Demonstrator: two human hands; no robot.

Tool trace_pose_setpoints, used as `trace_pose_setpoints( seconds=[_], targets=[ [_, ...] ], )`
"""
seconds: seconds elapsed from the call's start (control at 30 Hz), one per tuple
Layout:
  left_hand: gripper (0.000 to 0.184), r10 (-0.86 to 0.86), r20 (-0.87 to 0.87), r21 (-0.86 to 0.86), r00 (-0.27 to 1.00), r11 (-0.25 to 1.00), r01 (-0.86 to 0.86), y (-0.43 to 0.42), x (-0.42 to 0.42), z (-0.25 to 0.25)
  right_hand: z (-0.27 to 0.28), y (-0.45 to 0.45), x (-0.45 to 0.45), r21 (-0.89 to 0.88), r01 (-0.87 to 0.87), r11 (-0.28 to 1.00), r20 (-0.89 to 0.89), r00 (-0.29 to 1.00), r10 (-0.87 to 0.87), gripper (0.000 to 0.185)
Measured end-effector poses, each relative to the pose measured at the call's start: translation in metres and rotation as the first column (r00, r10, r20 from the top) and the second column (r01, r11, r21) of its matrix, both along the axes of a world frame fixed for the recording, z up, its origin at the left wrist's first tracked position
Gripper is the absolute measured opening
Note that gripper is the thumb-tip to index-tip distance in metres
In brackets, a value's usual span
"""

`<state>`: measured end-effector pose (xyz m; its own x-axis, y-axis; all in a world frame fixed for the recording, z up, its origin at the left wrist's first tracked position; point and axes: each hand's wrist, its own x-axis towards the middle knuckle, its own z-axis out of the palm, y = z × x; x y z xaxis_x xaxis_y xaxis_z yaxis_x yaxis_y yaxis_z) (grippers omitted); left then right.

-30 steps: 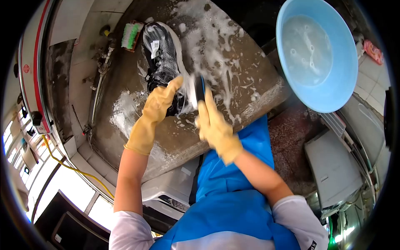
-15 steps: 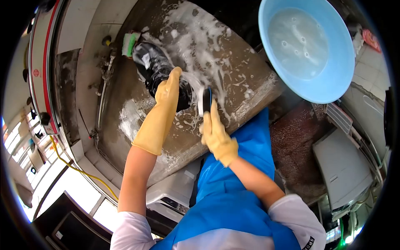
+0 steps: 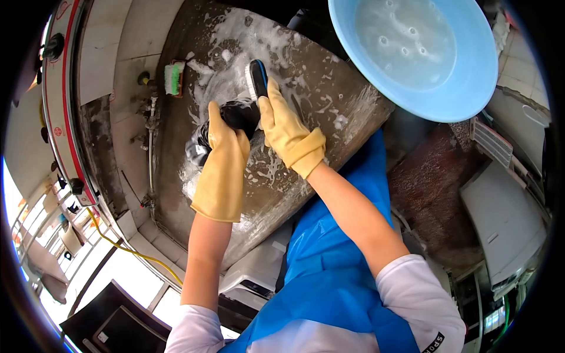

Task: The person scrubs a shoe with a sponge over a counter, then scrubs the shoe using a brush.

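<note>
A black shoe [image 3: 240, 116], wet and partly hidden by my glove, is tilted over the soapy slab [image 3: 335, 85]. My left hand [image 3: 226, 156], in a yellow rubber glove, is closed around it. In my right hand [image 3: 288, 135], gloved the same way, is a scrubbing brush [image 3: 257, 76] with a black and blue back and white bristles. The bristles face left, just beside the shoe; whether they touch it I cannot tell. White foam [image 3: 226, 54] is spread over the slab around both hands.
A green and white sponge [image 3: 174, 78] lies at the slab's left edge. Beyond the right edge stands a light blue basin [image 3: 479, 97] of cloudy water. Pipes [image 3: 152, 117] run along the tiled wall at left. A blue apron [image 3: 329, 247] covers my front.
The shoe has been turned, with its other end now toward the brush. My right hand has moved up and left with the brush. The sponge no longer touches the shoe.
</note>
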<state>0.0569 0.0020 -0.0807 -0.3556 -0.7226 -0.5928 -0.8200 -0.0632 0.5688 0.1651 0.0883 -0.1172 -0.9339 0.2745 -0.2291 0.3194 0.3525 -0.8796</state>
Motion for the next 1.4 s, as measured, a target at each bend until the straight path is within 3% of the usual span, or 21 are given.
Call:
trace_pose_setpoints(
  seconds=[0.1,0.13,0.17,0.23,0.27,0.33,0.37,0.43,0.47,0.53,0.57,0.6,0.7,0.83,0.93,1.07,1.17,1.2,1.23,1.37,1.4],
  targets=[
    [0.06,0.066,-0.203,0.263,0.977,0.965,-0.01,0.002,-0.004,-0.009,0.008,-0.024,0.052,0.491,0.013,0.871,-0.058,0.998,0.018,0.054],
    [0.058,0.12,-0.23,0.278,0.966,0.959,-0.053,0.005,-0.003,-0.01,0.012,-0.028,0.045,0.053,0.092,0.994,-0.081,0.993,-0.087,0.056],
    [0.056,0.175,-0.257,0.292,0.95,0.952,-0.096,0.006,-0.001,-0.01,0.015,-0.032,0.039,-0.382,0.206,0.901,-0.055,0.968,-0.245,0.062],
    [0.054,0.137,-0.225,0.324,0.965,0.944,-0.058,-0.012,0.007,-0.015,0.016,-0.01,0.015,-0.318,0.134,0.939,0.023,0.991,-0.134,0.06],
    [0.052,-0.064,-0.297,0.324,0.953,0.932,0.164,-0.026,0.014,-0.018,0.015,0.002,-0.001,-0.174,0.065,0.983,-0.079,0.994,-0.08,0.058],
    [0.055,0.094,-0.168,0.435,0.981,0.9,-0.012,-0.015,0.003,-0.014,0.01,0.005,-0.01,0.088,0.019,0.996,-0.254,0.967,0.004,0.055],
    [0.062,0.137,-0.06,0.206,0.989,0.971,-0.123,0.007,0.003,0.004,0.015,0.004,0.007,0.189,0.008,0.982,-0.255,0.966,0.041,0.052],
    [0.068,0.069,-0.12,0.236,0.99,0.971,-0.039,-0.001,0.005,-0.003,0.021,0.002,0.045,0.379,-0.011,0.925,-0.24,0.965,0.11,0.048],
    [0.071,0.005,-0.148,0.232,0.989,0.972,0.03,-0.005,0.005,-0.009,0.021,0.001,0.049,0.346,-0.008,0.938,-0.259,0.96,0.104,0.047],
    [0.077,-0.119,-0.149,0.226,0.982,0.962,0.151,-0.004,0.004,-0.008,0.026,0.004,0.042,-0.182,0.067,0.981,-0.152,0.984,-0.095,0.049],
    [0.08,-0.184,-0.12,0.226,0.976,0.952,0.207,0.0,0.002,0.0,0.055,0.025,0.017,-0.277,0.036,0.96,-0.001,0.999,-0.038,0.051],
    [0.083,-0.215,-0.152,0.26,0.965,0.933,0.249,0.005,0.003,0.006,0.014,0.01,-0.004,-0.159,0.077,0.984,-0.35,0.928,-0.129,0.052],
    [0.082,-0.111,-0.045,0.21,0.993,0.971,0.118,0.011,-0.007,0.012,0.044,0.011,0.035,-0.229,0.014,0.973,-0.077,0.996,-0.033,0.052],
    [0.087,-0.142,-0.104,0.299,0.984,0.94,0.167,0.003,-0.007,0.003,0.05,0.008,0.029,-0.18,0.0,0.984,-0.085,0.996,-0.016,0.051],
    [0.087,-0.234,-0.13,0.368,0.963,0.891,0.266,0.004,-0.004,0.015,0.039,0.005,-0.016,0.032,0.024,0.999,-0.299,0.954,-0.014,0.053],
    [0.079,-0.163,-0.016,0.254,0.986,0.954,0.162,0.008,-0.01,0.017,0.041,-0.006,0.053,-0.212,-0.169,0.963,0.065,0.98,0.186,0.054],
    [0.076,-0.129,-0.195,0.485,0.972,0.849,0.209,-0.011,-0.008,-0.004,0.044,0.005,0.01,-0.011,-0.127,0.992,-0.095,0.988,0.125,0.052],
    [0.076,-0.186,-0.152,0.462,0.971,0.855,0.236,-0.01,-0.01,0.002,0.058,0.014,-0.02,-0.008,-0.206,0.978,0.035,0.978,0.206,0.05],
    [0.077,-0.285,-0.248,0.498,0.926,0.783,0.374,-0.007,-0.007,0.007,0.049,0.015,-0.04,-0.077,-0.141,0.987,-0.108,0.985,0.133,0.049],
    [0.085,-0.179,-0.125,0.465,0.976,0.858,0.217,0.0,-0.008,0.013,0.066,0.003,0.001,-0.002,-0.153,0.988,0.081,0.985,0.152,0.051],
    [0.089,-0.169,-0.097,0.522,0.981,0.83,0.195,-0.012,-0.012,0.001,0.084,0.016,0.013,-0.136,-0.28,0.95,0.274,0.911,0.308,0.052]
  ],
)
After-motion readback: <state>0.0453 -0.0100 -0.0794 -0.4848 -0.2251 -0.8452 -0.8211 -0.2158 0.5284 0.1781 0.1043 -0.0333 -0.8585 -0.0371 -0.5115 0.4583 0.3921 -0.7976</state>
